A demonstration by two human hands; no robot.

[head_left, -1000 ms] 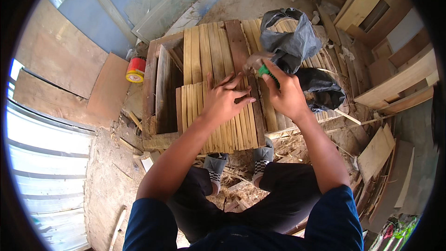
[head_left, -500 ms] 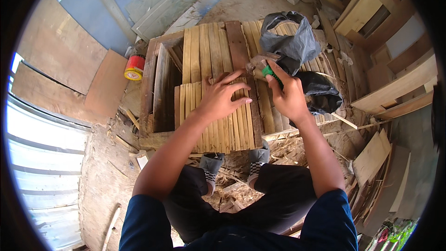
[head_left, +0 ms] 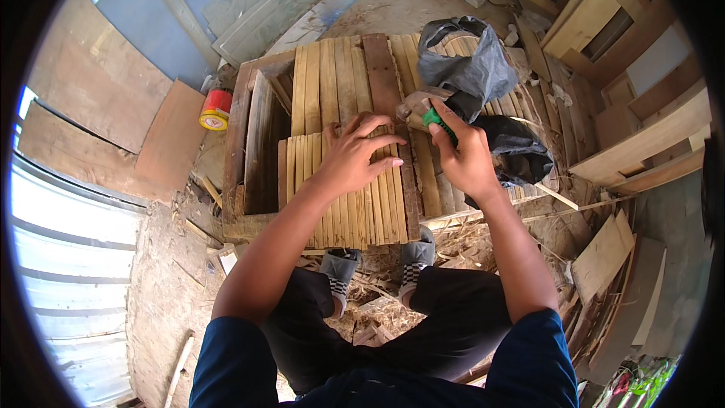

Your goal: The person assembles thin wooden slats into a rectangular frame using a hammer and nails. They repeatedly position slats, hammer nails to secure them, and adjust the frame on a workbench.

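A panel of narrow wooden slats (head_left: 377, 211), set close side by side, rests on the low wooden bench near my knees. Over its far edge lies my left hand (head_left: 353, 153), fingers bent and spread apart, fingertips on the slats. My right hand (head_left: 468, 159) is closed around a green-handled tool (head_left: 440, 122), with the index finger stretched along it. The tool points away from me and to the left. Its far end meets a brownish, blurry shape and I cannot tell its kind. A dark brown board (head_left: 380, 68) runs between the paler slats beyond my hands.
A grey plastic bag (head_left: 476, 68) and a black plastic bag (head_left: 521, 153) lie on the bench's right side. An opening framed in wood (head_left: 266, 132) gapes at left. Beside it stands a red and yellow can (head_left: 217, 109). Shavings and offcuts (head_left: 377, 283) litter the floor around my feet.
The view has shifted slightly. Both hands keep nearly the same places, the left over the slats and the right on the green-handled tool.
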